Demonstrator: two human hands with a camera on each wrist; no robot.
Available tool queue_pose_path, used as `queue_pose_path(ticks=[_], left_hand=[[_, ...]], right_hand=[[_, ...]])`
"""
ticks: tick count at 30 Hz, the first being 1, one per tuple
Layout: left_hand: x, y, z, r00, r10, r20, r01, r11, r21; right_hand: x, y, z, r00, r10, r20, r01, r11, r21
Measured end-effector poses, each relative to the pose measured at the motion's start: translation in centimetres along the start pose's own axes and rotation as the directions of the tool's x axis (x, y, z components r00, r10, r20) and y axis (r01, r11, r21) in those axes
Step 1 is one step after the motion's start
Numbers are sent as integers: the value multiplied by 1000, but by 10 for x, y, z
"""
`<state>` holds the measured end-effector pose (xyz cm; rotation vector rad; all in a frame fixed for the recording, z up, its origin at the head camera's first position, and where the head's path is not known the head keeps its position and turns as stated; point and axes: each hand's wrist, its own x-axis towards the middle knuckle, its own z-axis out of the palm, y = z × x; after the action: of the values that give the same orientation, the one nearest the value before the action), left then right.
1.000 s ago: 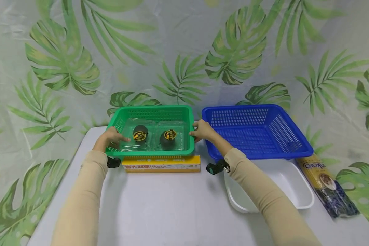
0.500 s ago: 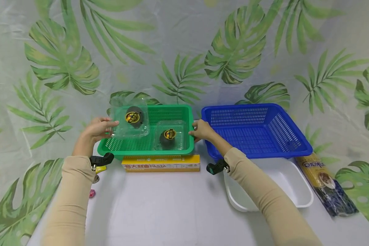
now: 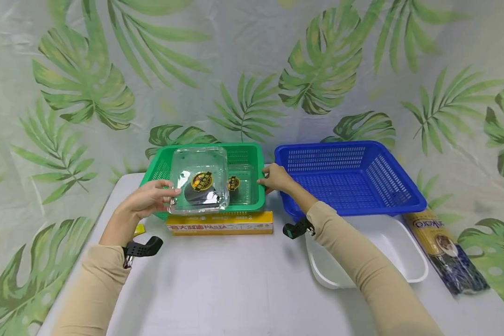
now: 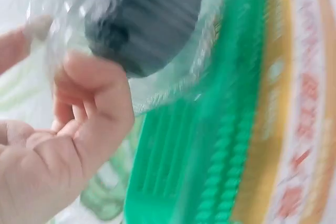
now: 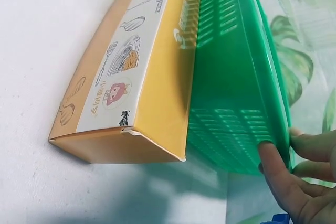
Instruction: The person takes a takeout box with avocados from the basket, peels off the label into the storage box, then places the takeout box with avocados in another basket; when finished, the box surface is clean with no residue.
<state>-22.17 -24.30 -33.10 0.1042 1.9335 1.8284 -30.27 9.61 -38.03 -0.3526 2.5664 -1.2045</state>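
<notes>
My left hand pinches the left edge of a clear plastic clamshell box, tilted above the green basket. Inside lies a dark round item with a black and yellow label; its kind is unclear. In the left wrist view, thumb and fingers grip the blurred clear plastic beside the dark item. A second clear box with a similar item sits in the basket, partly hidden by the lifted one. My right hand grips the basket's right rim, thumb on one side and fingers on the other.
A yellow pasta box lies along the basket's front. A blue basket stands to the right, with a white tub before it and a printed coffee-coloured bag farther right. A small yellow item lies by the left wrist.
My left hand has lifted the left clamshell box out of the green basket, first up and left, then back right and towards me, tilting it. The right hand stays on the rim.
</notes>
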Motion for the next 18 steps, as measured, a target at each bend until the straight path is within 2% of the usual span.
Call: queue_pose_path(ticks=[4, 7, 10, 14, 18], left_hand=[[-1, -8, 27, 991, 0, 131, -1, 1000, 8], [0, -16, 45, 967, -13, 254, 23, 999, -38], [1, -24, 61, 931, -36, 363, 66, 995, -71], [3, -30, 79, 881, -66, 468, 103, 993, -54], [3, -36, 93, 824, -97, 559, 120, 993, -6]], right_hand=[[-1, 0, -1, 1000, -4, 1, 4, 1000, -3], [-2, 1, -1, 1000, -12, 3, 11, 1000, 5], [-1, 2, -2, 999, -47, -20, 46, 998, -48], [0, 4, -3, 995, -84, -44, 78, 989, -129], [-1, 3, -3, 999, -41, 1, 41, 998, -39]])
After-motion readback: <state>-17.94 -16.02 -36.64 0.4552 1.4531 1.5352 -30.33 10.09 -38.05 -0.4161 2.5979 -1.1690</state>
